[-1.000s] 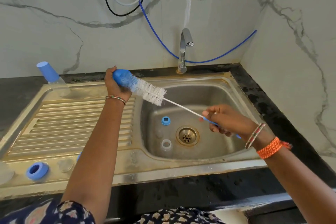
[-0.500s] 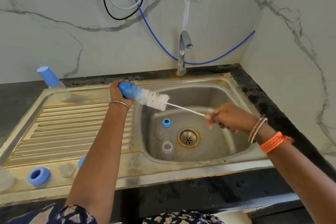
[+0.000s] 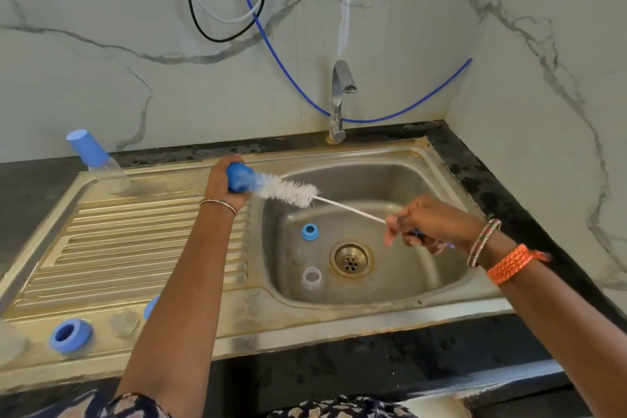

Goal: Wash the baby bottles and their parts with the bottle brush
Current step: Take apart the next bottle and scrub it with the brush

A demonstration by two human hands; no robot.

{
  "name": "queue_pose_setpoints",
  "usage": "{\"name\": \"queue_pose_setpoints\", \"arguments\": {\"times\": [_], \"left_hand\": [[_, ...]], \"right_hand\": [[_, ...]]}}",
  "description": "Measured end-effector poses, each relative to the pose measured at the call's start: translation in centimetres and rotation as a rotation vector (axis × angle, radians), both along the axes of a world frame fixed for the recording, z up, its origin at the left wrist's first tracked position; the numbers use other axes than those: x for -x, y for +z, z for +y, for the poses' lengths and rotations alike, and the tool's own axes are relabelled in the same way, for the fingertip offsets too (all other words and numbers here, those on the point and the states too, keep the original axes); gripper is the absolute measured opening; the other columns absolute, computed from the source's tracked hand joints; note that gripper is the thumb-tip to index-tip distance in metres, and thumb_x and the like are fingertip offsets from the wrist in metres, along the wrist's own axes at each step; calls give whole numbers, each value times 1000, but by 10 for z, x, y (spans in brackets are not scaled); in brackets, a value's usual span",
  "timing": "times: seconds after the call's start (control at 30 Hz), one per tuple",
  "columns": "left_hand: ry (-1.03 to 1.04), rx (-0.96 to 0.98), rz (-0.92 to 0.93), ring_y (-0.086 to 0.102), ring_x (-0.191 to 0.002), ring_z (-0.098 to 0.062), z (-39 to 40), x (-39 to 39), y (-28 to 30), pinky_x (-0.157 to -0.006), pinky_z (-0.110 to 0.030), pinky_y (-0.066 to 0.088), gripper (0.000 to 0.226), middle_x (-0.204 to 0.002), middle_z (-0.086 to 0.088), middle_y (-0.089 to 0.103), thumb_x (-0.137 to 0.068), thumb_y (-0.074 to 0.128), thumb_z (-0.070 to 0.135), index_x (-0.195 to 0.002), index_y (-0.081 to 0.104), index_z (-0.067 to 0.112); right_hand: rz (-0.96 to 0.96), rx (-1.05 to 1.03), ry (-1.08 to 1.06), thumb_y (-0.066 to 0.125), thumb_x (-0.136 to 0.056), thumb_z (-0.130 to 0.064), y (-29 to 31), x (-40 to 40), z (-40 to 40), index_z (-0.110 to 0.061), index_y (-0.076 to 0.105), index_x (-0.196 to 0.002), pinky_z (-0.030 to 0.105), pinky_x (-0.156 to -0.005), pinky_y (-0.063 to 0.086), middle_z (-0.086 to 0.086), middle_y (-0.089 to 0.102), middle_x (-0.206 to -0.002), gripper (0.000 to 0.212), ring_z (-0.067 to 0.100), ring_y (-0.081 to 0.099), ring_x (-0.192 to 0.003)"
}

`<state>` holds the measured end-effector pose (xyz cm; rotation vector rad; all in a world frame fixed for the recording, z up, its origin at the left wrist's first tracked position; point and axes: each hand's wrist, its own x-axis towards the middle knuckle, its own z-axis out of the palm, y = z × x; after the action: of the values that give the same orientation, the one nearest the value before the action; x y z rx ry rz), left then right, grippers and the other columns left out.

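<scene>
both hands have dropped lower over the sink (image 3: 400, 316) since a second ago. my right hand (image 3: 429, 224) pinches the bottle brush (image 3: 288, 188) wire; beyond, my left hand (image 3: 224, 185) grips a blue cap (image 3: 239, 176) on the bristles.

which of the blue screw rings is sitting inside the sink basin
The small blue ring on the basin floor, just up-left of the drain. The other blue ring lies outside the basin, on the front-left corner of the drainboard.
</scene>
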<state>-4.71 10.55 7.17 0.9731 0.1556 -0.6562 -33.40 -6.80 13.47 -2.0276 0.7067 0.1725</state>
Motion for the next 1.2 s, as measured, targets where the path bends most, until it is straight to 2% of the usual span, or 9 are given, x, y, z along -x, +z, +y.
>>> {"name": "queue_pose_setpoints", "arguments": {"times": [0.07, 0.27, 0.37, 0.5, 0.7, 0.77, 0.93, 1.07, 1.2], "left_hand": [[-15, 74, -14, 47, -57, -14, 1, 1, 1, -59, -26, 47, 20, -70, -1, 44, -89, 52, 16, -69, 48, 15], [-84, -231, 2, 56, -73, -21, -1, 4, -4, -58, -29, 51, 17, -87, -7, 55, -86, 64, 30, -87, 54, 17], [-18, -171, 27, 53, -68, -19, -2, 5, -9, -48, -25, 53, 15, -80, -7, 51, -88, 62, 20, -81, 51, 12], [2, -60, -24, 52, -56, -14, 0, 1, -7, -48, -22, 50, 15, -72, -5, 48, -90, 54, 11, -75, 50, 11], [12, -28, 0, 52, -64, -19, -1, 6, -5, -52, -27, 55, 15, -71, -7, 49, -88, 54, 9, -73, 50, 10], [16, -29, 1, 51, -63, -19, -1, 7, -7, -51, -26, 54, 17, -69, -6, 49, -89, 53, 10, -72, 49, 10], [50, 82, -75, 54, -58, -15, 0, 8, -8, -59, -27, 52, 18, -62, -3, 52, -88, 54, 10, -71, 48, 13], [176, 14, -116, 55, -61, -15, -3, 6, -17, -59, -28, 51, 12, -69, -4, 52, -87, 55, 12, -76, 51, 12], [356, -38, 67, 48, -63, -15, 5, -11, -32, -48, -22, 46, 18, -74, -4, 45, -90, 52, 21, -76, 45, 15]], "right_hand": [[19, -11, 27, 54, -96, -24, -3, 2, 1, -16, 72, -80, 20, -45, 32, -4, 52, -50, 26, 7, 39, -38], [-295, 1219, -149, 69, -78, -8, -25, 4, 8, -17, 74, -83, 31, -64, 40, 3, 64, -71, 11, 31, 61, -65], [-291, 964, -115, 66, -84, -14, -22, 2, 7, -16, 74, -86, 29, -63, 44, 3, 65, -73, 9, 26, 61, -68], [10, 50, 9, 54, -95, -19, -10, 0, 1, -14, 72, -75, 18, -40, 32, -4, 53, -48, 27, 5, 39, -35], [-366, 1083, -120, 66, -80, -5, -31, 3, 6, -15, 73, -79, 29, -59, 44, 3, 66, -68, 12, 29, 61, -65], [-267, 851, -110, 61, -85, -11, -26, 1, 2, -17, 70, -74, 26, -55, 42, 0, 59, -61, 16, 24, 57, -60], [163, -588, -11, 29, -101, -17, -14, 4, -5, -4, 56, -77, 13, -33, 18, -2, 32, -41, 38, 5, 21, -32], [89, -716, -35, 24, -99, -14, -21, 10, -11, -7, 51, -73, 12, -31, 16, -2, 29, -40, 39, 4, 19, -30], [-85, -232, -280, 40, -99, -14, -38, 36, -36, -8, 62, -72, 19, -37, 24, 0, 42, -44, 36, 9, 31, -36]]}}
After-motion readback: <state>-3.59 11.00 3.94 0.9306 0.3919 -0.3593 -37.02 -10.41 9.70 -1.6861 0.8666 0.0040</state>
